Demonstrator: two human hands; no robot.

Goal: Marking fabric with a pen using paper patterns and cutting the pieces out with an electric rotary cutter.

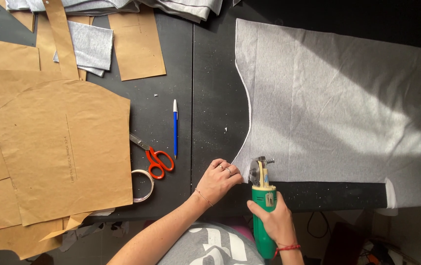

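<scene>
Grey knit fabric (338, 113) is lying spread over the black worktop (210, 98), and its near-left corner is meeting the round blade of a green rotary cutter (262, 206). The right hand (275, 221) is wrapping closed around the cutter's handle, just below the fabric edge. The left hand (218, 179) is resting half curled, fingertips pressing the fabric corner flat, just left of the blade. That closeness is the main risk: if the cloth is bunching or the cutter is jerking sideways, the blade could nick those fingers or stray off the curved cut edge. Left of the fabric, a blue pen (175, 127), red-handled scissors (154, 158) and brown paper patterns (63, 147) are lying well apart.
</scene>
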